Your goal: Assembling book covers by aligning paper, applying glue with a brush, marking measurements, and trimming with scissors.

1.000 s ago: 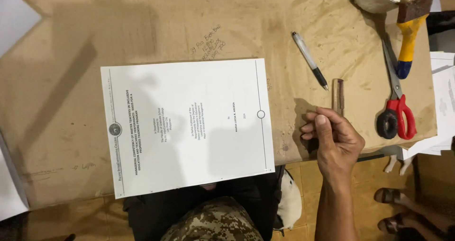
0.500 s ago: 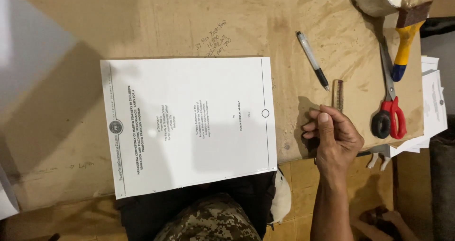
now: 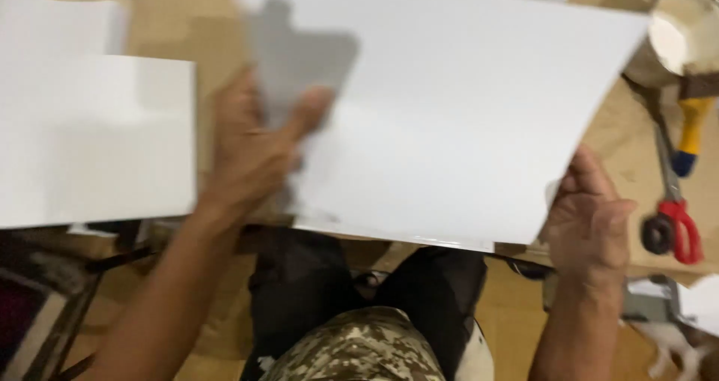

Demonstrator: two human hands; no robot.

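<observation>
A large white sheet (image 3: 449, 104) is lifted above the brown table (image 3: 622, 138), its blank side toward me. My left hand (image 3: 258, 141) grips its left edge, thumb over the front, blurred by motion. The sheet's lower right corner is held by my right hand (image 3: 588, 212). Whatever lies on the table beneath is hidden by the sheet.
More white sheets (image 3: 93, 138) lie at the left. Red-handled scissors (image 3: 670, 220) and a yellow and blue handled tool (image 3: 689, 130) rest at the right edge, near a pale roll (image 3: 681, 33). My lap in dark and camouflage cloth (image 3: 359, 343) is below the table edge.
The printed sheet that lay flat is now lifted and shows a blank side. My left hand has come into view on it. My right hand has left the table and taken its corner.
</observation>
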